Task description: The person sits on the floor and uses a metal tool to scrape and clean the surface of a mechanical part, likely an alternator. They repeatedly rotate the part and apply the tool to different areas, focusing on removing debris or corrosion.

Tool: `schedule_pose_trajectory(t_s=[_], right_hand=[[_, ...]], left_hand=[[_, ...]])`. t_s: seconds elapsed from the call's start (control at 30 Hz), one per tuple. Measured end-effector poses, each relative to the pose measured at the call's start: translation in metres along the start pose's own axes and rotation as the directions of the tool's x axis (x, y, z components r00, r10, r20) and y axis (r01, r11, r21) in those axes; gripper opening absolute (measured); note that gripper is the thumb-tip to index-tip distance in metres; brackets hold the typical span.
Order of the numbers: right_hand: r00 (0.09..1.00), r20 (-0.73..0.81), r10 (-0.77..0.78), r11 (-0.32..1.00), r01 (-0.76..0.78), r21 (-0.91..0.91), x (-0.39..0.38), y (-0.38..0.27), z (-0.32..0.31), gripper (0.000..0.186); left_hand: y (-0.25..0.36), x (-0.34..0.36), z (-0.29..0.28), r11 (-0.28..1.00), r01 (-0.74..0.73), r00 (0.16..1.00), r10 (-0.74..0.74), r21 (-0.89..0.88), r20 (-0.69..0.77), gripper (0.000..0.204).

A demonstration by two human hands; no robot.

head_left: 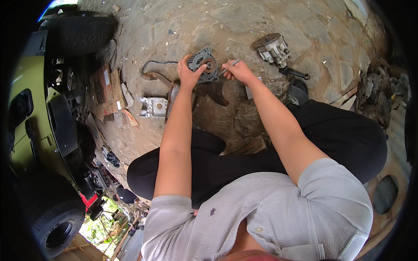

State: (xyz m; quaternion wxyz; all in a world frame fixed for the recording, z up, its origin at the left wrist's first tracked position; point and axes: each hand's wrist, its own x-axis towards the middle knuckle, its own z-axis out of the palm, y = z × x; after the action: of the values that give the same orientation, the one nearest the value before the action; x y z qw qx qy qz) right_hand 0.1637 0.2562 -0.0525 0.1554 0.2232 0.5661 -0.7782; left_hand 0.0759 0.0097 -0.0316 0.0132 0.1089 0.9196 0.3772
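Observation:
My left hand (190,73) grips the left side of a round, grey, finned alternator housing (203,55), its thumb on the front near the rusty round centre. The housing is tilted up off the ground, in front of me. To its right, my right hand (238,72) is closed around a thin, grey, rod-shaped tool (235,62). One end of the tool sticks out above the fingers, and the other points toward the housing's right edge. Whether the tip touches the housing I cannot tell.
A metal part with a dark rod (274,51) lies to the far right. At left are a silver metal block (152,107), a bent pipe (157,76) and cardboard (104,89). A green vehicle (30,130) and a tire (78,32) stand along the left edge.

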Motion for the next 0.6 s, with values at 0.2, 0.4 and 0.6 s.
schedule_pose_trajectory(t_s=[0.2, 0.4, 0.6], right_hand=[[0.998, -0.056, -0.020, 0.999, 0.022, 0.038, 0.004, 0.007, -0.006, 0.029], [0.964, -0.234, -0.128, 0.992, 0.122, -0.042, 0.011, 0.004, -0.007, 0.034], [0.931, -0.340, -0.134, 0.962, 0.040, -0.269, 0.010, 0.000, -0.007, 0.036]], left_hand=[[0.003, 0.001, -0.001, 1.000, 0.008, 1.000, -0.008, -0.003, 0.029, 0.085], [0.009, 0.003, -0.002, 1.000, 0.022, 0.999, -0.023, 0.007, 0.039, 0.086], [0.012, 0.001, -0.001, 0.999, 0.038, 0.998, -0.037, -0.011, 0.046, 0.085]])
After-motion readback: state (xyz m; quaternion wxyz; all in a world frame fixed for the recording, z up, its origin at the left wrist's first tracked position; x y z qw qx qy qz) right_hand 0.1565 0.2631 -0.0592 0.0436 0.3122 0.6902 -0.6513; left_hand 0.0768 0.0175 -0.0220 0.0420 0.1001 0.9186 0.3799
